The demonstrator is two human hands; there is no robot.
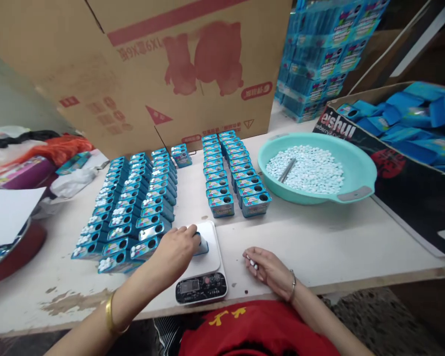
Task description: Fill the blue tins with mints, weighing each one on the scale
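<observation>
Blue container (202, 246) fills left grip (179, 247), pellets (252, 263) right grip (270, 270), at a stained table (319, 237) backed by cardboard (133, 89).

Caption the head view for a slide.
Left hand grips a blue box at a digital scale; right hand holds white tablets, a turquoise basin of tablets beyond.

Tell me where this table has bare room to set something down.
Widest: between the bowl, the right hand and the near table edge. Narrower: the strip between the left boxes and middle boxes, behind the scale. Crowded: the scale, under the left hand, and left of it, among those packed boxes.
</observation>
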